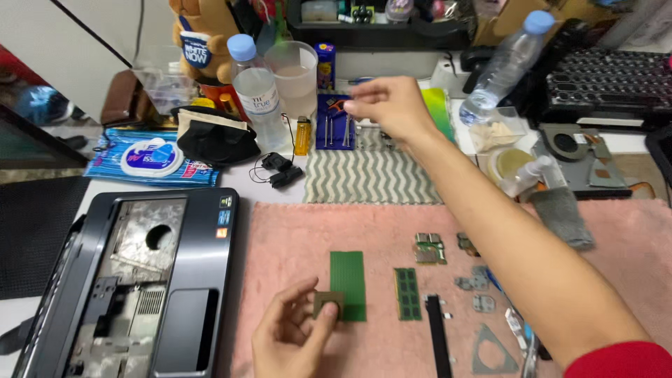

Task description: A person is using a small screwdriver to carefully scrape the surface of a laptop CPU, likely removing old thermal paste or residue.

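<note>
While the small square chip (pixel 328 303) sits pinched in the left hand (pixel 290 336) over the pink mat (pixel 294 231), the right hand (pixel 387 105), loosely curled and seemingly empty, reaches toward the blue tool set (pixel 334 122); its forearm might knock the loose brackets (pixel 477 282).

pink towel (pixel 294 238) across the lower frame. on it a green board (pixel 348 280), a smaller green memory stick (pixel 407 294), a black strip (pixel 438 336), grey metal brackets (pixel 478 281). left hand (pixel 290 336) holds a tan-brown square chip (pixel 327 304). grey-and-white zigzag cloth (pixel 367 176) at centre. lower left: dark glossy laptop shell (pixel 133 280), silver inside. upper centre: blue tool tray (pixel 334 124), yellow lighter (pixel 302 135). clear bottles, blue caps (pixel 242 47). red sleeve (pixel 623 360), lower right.
</note>
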